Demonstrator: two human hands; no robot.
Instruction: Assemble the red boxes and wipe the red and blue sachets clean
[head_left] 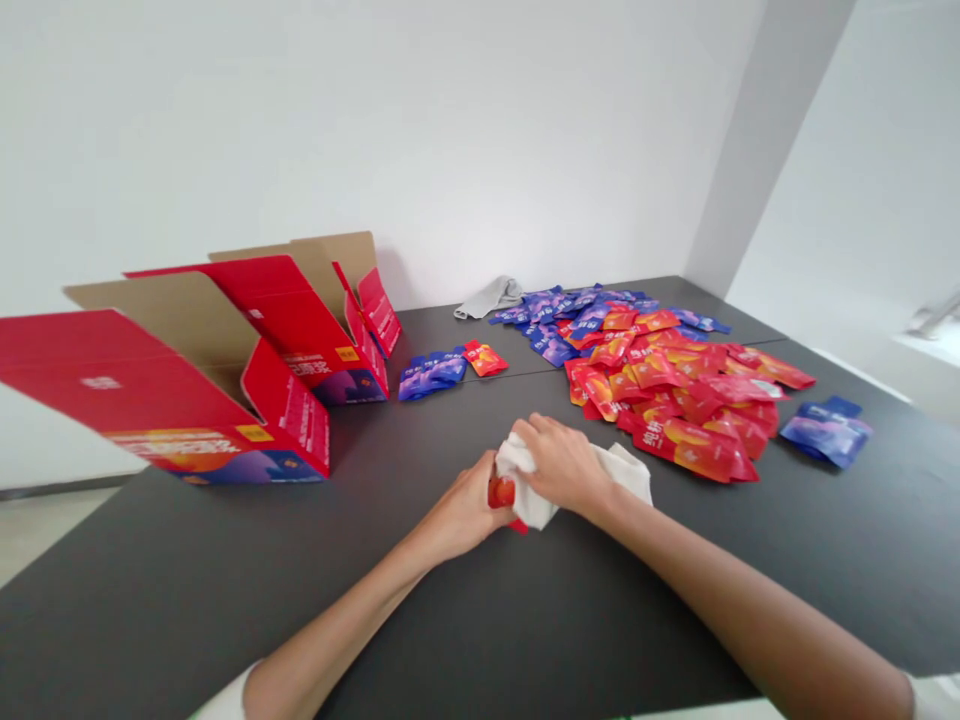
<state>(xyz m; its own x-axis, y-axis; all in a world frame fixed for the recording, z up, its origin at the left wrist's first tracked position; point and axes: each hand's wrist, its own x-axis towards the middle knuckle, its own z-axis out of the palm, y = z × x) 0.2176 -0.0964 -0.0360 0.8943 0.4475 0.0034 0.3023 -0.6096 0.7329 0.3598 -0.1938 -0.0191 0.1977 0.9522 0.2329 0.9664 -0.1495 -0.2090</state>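
My left hand (pixel 471 508) grips a red pouch (pixel 501 491) above the dark table, and most of the pouch is hidden by fingers and cloth. A white cloth (pixel 536 505) is bunched in my right hand (pixel 559 462) and pressed against the pouch; its loose end trails to the right. To the right of my hands lies a heap of red pouches (pixel 675 390) with orange printing. Behind them spreads a pile of blue pouches (pixel 551 343). A short row of blue pouches (pixel 433 374) and one red pouch (pixel 484 357) lie beyond my left hand.
Several red printed cartons (pixel 300 420) with raised flaps stand along the left side. A grey cloth (pixel 491 297) lies at the back by the wall. One blue pouch (pixel 826 432) sits apart at the right. The dark table (pixel 420 640) reaches the white wall.
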